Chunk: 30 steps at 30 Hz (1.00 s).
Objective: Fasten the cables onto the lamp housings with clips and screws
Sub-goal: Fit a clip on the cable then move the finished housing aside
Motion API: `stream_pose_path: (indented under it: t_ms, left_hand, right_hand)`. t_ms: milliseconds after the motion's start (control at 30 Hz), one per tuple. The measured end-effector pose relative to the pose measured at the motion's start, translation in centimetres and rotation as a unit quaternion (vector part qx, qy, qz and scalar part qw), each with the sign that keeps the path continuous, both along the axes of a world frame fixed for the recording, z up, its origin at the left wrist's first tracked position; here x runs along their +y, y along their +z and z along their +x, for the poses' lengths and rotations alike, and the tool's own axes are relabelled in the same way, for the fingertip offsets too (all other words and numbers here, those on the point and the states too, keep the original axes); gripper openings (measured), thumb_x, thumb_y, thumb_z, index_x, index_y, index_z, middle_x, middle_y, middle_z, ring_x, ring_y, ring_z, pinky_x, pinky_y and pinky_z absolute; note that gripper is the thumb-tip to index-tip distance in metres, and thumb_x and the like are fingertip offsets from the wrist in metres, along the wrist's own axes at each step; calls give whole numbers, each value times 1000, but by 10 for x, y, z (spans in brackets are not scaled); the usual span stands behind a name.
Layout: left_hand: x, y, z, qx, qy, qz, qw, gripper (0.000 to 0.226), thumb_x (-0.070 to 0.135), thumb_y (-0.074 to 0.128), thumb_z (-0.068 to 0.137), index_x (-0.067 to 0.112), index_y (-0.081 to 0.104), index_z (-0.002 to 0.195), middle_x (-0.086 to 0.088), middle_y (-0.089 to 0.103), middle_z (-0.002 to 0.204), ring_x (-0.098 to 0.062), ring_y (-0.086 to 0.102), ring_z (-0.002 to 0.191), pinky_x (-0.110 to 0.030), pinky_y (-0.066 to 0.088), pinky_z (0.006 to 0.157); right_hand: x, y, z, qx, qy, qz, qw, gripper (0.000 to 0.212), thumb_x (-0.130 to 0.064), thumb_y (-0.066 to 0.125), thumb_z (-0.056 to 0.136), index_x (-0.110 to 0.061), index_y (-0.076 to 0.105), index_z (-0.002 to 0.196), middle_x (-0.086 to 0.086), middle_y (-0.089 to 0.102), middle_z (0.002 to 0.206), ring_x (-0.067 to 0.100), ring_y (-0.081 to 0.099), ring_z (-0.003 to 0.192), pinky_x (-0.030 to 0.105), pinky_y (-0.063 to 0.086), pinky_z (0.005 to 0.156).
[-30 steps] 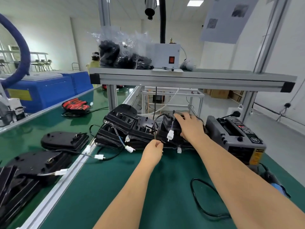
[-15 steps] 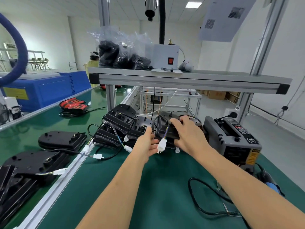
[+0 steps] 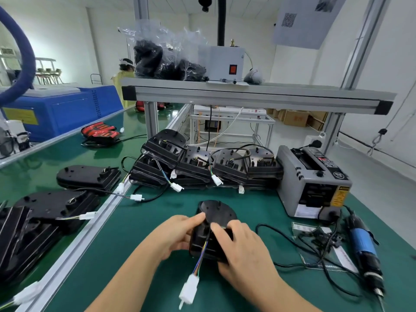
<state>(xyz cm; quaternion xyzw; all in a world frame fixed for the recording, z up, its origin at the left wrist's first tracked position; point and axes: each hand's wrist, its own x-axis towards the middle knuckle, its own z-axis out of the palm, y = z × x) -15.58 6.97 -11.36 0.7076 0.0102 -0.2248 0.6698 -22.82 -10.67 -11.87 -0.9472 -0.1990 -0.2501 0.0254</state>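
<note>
Presently, one housing [image 3: 213,230] is held over the table [image 3: 135,255], gripped at both sides by fingers of the left hand [image 3: 177,235] and right hand [image 3: 243,251]. Its cable [image 3: 202,255] hangs limp. The shell is judged light, rigid and smooth; edge grips are advised.

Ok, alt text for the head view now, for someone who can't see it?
The left hand and right hand hold a black lamp housing over the green mat, its white connector dangling toward the camera. More housings line up behind; a tape dispenser and electric screwdriver sit right.
</note>
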Motion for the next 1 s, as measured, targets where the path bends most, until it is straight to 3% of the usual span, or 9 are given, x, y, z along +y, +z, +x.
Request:
stream_pose_path:
  t_ms: [233,367,433,533,633,700,767,900,1000]
  left_hand:
    - [8,-9,1,-31,-32,109,993,46,40,54,93,-4,62,105,-13,65,83,-24,59,72,-36,51,71]
    - [10,-9,-4,-54,-38,170,983,32,36,49,96,8,61,104,-6,63,85,-17,60,67,-30,51,65]
    - [10,-5,-15,-123,6,256,959,27,43,52,92,17,57,98,-1,61,87,-16,62,69,-27,52,59]
    - [19,10,-44,-190,24,365,911,45,69,53,73,24,51,71,8,57,66,-8,57,63,-27,49,62]
    - [19,20,-70,-174,-52,456,872,54,80,51,51,28,57,65,11,56,59,-1,51,58,-21,40,55]
    - [12,19,-77,-187,-100,491,845,42,70,56,58,29,55,64,11,56,63,-3,49,61,-21,38,56]
    - [10,21,-77,-217,-116,474,846,32,52,60,73,24,49,62,9,53,63,-7,46,61,-22,38,58]
    - [39,41,-52,-227,-68,332,913,26,26,62,86,16,54,63,3,64,62,-9,59,58,-21,44,57]
    - [57,51,-17,-316,57,353,878,22,26,60,89,28,62,67,8,64,59,-9,57,56,-27,45,59]
  right_hand:
    - [1,-11,-9,18,48,-14,999,88,-44,87,36,-21,60,118,2,60,91,21,63,80,27,53,76]
    - [1,-13,-10,25,62,-7,998,86,-44,87,38,-22,65,118,0,61,91,18,63,81,33,54,84]
    - [-1,-13,-11,33,62,6,998,95,-47,87,39,-19,57,125,-2,62,94,16,64,85,36,54,87]
    - [-7,-19,-14,57,73,30,995,99,-51,84,52,-13,46,136,-5,60,109,10,61,103,36,46,100]
    - [-15,-18,-16,131,75,119,981,90,-58,65,75,-27,22,148,-25,31,137,-14,19,131,17,8,116]
    - [-26,-21,-13,146,68,161,974,77,-61,50,83,-41,6,142,-39,10,135,-27,-10,124,8,-8,110]
    - [-38,-24,-6,132,54,189,972,63,-59,47,86,-39,22,141,-34,20,136,-23,2,127,13,2,114]
    - [-60,-26,3,92,33,172,980,34,-35,65,86,-22,64,117,-13,59,115,12,46,123,42,37,106]
    - [-65,-23,7,62,22,162,985,15,-24,74,77,-21,71,92,-9,62,88,20,60,94,42,51,83]
